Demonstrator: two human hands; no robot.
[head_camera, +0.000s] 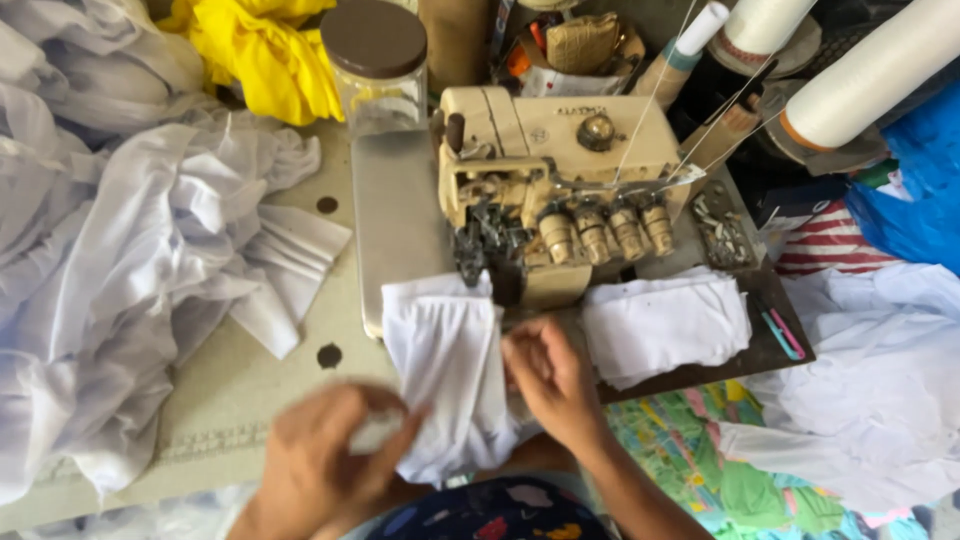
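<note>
Head view looks down on a bench (250, 380) with a cream overlock sewing machine (555, 190) at its far middle. A folded white cloth piece (445, 370) lies from under the machine's foot toward the near edge. The left hand (330, 460), blurred, pinches the cloth's near left edge; the right hand (550, 375) grips its right edge with fingers closed on the fabric. The hands sit apart, the cloth between them. A heap of white fabric (110, 270) covers the bench's left side. A second white piece (665, 325) rests just right of the machine. White thread cones (870, 75) stand far right, a brown-lidded jar (378, 65) far middle.
</note>
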